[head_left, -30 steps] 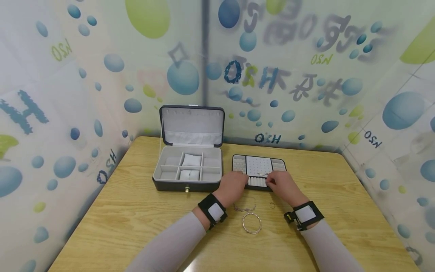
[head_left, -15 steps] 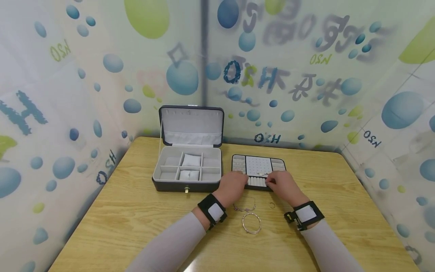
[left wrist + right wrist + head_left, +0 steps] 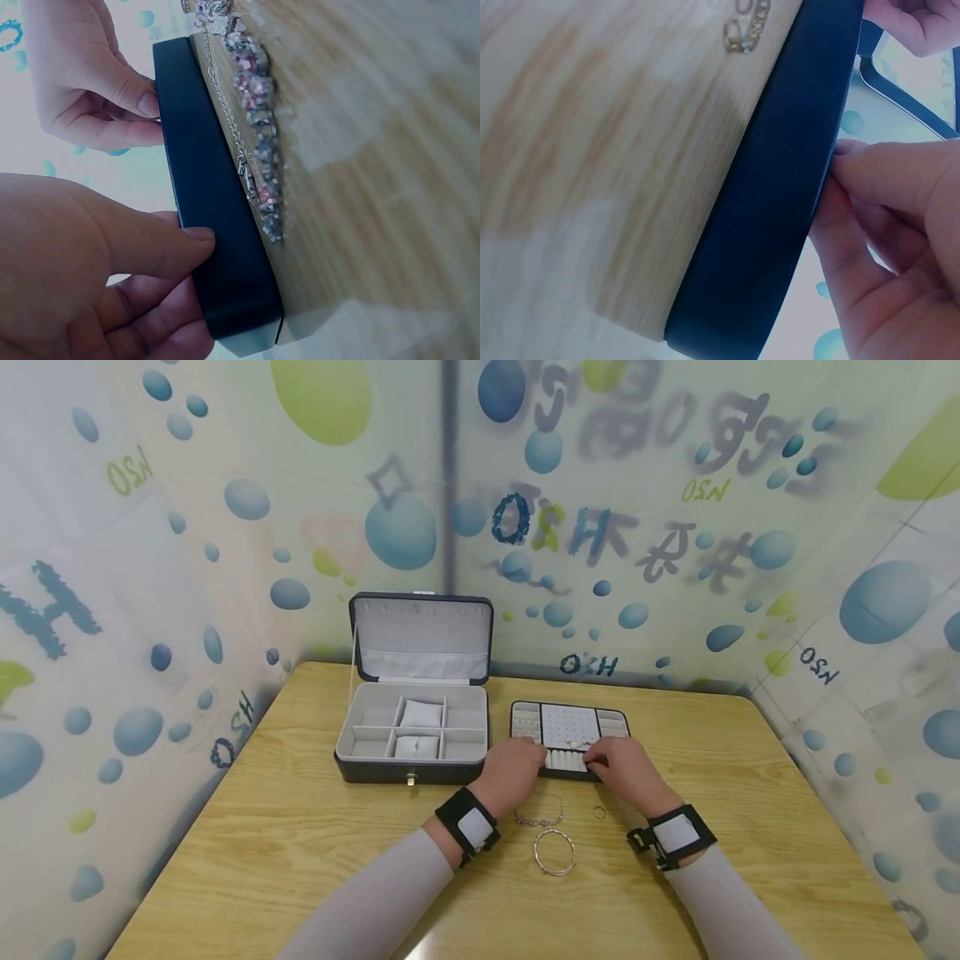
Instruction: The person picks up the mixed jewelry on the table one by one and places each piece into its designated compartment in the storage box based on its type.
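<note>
Across the lower half of the head view runs the wooden desk [image 3: 247,852]. Centre-left, w/ lid up, sits the dark jewellery box [image 3: 414,727], grey compartments inside. Just right of it, centre frame, lies the dark insert tray [image 3: 570,725]. Both hands grip the tray's near edge: left hand [image 3: 516,768] at its lower-left corner, thumb on the side wall, fingers curled under; right hand [image 3: 624,768] at lower right, pinching the rim. Below the tray, lower centre: bangle [image 3: 555,852], beaded chain bracelet [image 3: 537,820], small ring [image 3: 599,812], all loose on the desk.
</note>
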Demonstrator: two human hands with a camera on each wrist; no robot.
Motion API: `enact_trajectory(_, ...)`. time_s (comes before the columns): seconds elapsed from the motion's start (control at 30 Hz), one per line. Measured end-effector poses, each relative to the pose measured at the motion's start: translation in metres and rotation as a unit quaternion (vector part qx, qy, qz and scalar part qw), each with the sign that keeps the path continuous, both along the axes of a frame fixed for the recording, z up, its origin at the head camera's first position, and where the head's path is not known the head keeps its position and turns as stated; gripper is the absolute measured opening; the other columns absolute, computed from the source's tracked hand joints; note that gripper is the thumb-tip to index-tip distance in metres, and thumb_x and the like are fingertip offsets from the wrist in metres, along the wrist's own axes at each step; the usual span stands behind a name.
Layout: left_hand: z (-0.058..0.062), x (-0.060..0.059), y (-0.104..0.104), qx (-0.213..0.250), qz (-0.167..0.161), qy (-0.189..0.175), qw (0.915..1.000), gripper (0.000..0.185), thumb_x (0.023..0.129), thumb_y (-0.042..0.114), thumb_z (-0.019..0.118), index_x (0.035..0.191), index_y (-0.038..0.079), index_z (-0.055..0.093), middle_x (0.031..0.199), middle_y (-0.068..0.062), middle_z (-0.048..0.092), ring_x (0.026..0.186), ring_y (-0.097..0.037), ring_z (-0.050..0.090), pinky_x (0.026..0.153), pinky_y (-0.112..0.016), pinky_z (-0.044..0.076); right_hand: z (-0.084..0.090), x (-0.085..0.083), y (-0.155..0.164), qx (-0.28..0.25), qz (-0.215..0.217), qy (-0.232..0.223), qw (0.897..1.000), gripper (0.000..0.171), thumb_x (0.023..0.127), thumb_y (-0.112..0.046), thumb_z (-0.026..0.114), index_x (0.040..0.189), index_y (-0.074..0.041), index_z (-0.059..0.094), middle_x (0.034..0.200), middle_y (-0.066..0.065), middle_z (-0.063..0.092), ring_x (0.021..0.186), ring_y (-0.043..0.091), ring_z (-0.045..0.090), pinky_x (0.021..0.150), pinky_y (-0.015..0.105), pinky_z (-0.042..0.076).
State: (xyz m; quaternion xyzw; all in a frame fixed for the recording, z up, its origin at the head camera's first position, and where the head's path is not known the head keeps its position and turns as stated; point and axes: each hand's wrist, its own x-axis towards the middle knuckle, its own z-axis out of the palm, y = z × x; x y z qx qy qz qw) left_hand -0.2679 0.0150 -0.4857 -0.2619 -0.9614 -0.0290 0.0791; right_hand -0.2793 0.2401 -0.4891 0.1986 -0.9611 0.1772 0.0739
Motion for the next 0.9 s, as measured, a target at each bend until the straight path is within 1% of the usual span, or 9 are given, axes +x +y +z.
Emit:
enact_trajectory(0.37,-0.001,-0.001,-0.001,0.007,0.000,-0.007,1.0000,0.016,0.101,0.012,0.066,0.103,0.022,0.079,0.092,0.003,0.075,0.086,-0.014,0.070,0.066,-0.030,0.057,0.008,0.003,0.000,-0.002,0.000,-0.011,1.000,0.013,0.091,0.002,0.077,0.099,-0.007,0.083,0.106,0.011,0.081,0.103,0.028,0.076,0.090,0.050,0.062)
enact_trajectory(0.47,-0.001,0.000,-0.001,0.010,0.000,-0.005,0.9999,0.016,0.101,0.012,0.066,0.103,0.022,0.078,0.092,0.003,0.074,0.086,-0.014,0.070,0.066,-0.030,0.057,0.010,0.002,0.002,0.000,-0.008,-0.027,1.000,0.015,0.092,0.001,0.076,0.102,-0.007,0.083,0.106,0.010,0.080,0.097,0.024,0.074,0.088,0.048,0.062)
enact_trajectory(0.63,0.000,0.001,-0.002,0.017,-0.001,-0.003,0.9999,0.016,0.101,0.010,0.067,0.101,0.022,0.078,0.091,0.002,0.074,0.085,-0.015,0.070,0.065,-0.030,0.056,0.015,0.001,0.003,0.003,-0.019,-0.053,0.998,0.017,0.092,0.001,0.075,0.105,-0.008,0.083,0.104,0.009,0.079,0.085,0.017,0.068,0.080,0.042,0.061)
enact_trajectory(0.77,0.000,0.001,-0.001,0.014,-0.001,-0.003,0.9999,0.016,0.101,0.010,0.067,0.101,0.022,0.078,0.091,0.002,0.074,0.085,-0.015,0.070,0.065,-0.030,0.056,0.019,0.002,0.005,0.000,-0.017,-0.063,0.998,0.017,0.091,0.001,0.075,0.105,-0.007,0.083,0.104,0.009,0.079,0.084,0.016,0.067,0.077,0.040,0.061)
enact_trajectory(0.9,-0.001,0.000,-0.001,0.011,-0.001,-0.007,0.9999,0.016,0.101,0.011,0.066,0.103,0.022,0.078,0.093,0.002,0.074,0.086,-0.015,0.070,0.066,-0.030,0.056,0.023,0.003,0.005,0.005,-0.012,-0.075,0.997,0.017,0.090,0.002,0.076,0.102,-0.007,0.082,0.100,0.008,0.078,0.082,0.016,0.067,0.074,0.038,0.059)
